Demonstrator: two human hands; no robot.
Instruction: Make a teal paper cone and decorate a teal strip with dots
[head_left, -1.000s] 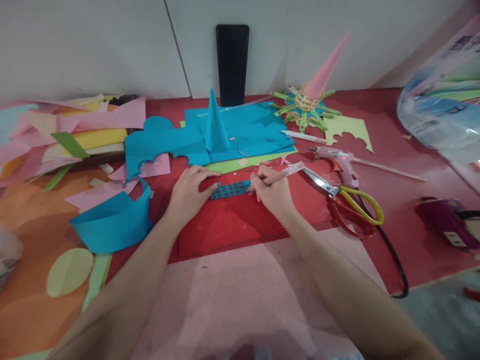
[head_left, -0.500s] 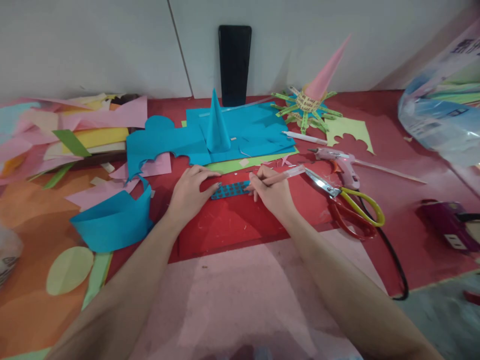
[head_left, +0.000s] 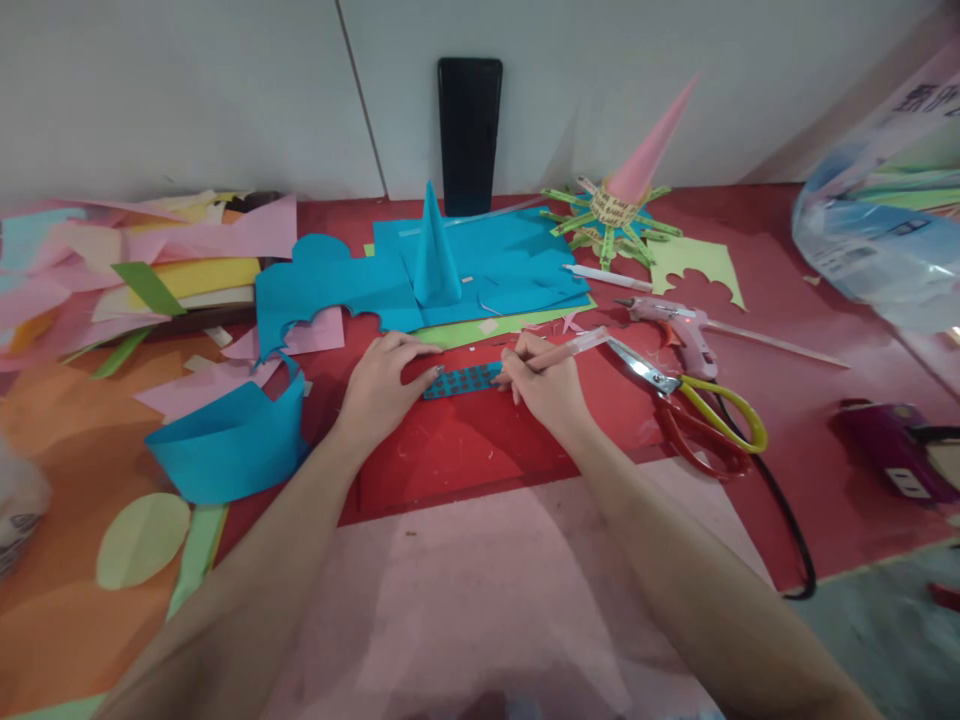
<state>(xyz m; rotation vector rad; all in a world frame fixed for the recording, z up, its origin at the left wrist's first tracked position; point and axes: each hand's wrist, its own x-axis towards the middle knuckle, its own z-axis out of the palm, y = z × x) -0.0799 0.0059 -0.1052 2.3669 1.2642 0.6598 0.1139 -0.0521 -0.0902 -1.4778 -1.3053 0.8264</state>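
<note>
A small blue paper strip [head_left: 463,381] with dark marks lies on the red sheet [head_left: 465,450]. My left hand [head_left: 386,385] rests at the strip's left end, thumb on it and fingers apart, holding nothing. My right hand [head_left: 541,375] is closed on a reddish pen [head_left: 566,350], its tip at the strip's right end and hidden by my fingers. Just behind the hands stands a blue paper cone [head_left: 435,255] on blue sheets [head_left: 510,250]. To the left sits a curved blue paper band [head_left: 229,440].
Scissors [head_left: 667,385], a pink glue gun [head_left: 686,330] and a white pen [head_left: 609,277] lie right of my right hand. A pink cone model [head_left: 637,180] stands behind them. A black phone [head_left: 469,135] leans on the wall. Paper scraps [head_left: 195,240] are heaped at left.
The view has shifted very slightly. My right hand is almost where it was, with the pen still in it; my left hand stays on the strip.
</note>
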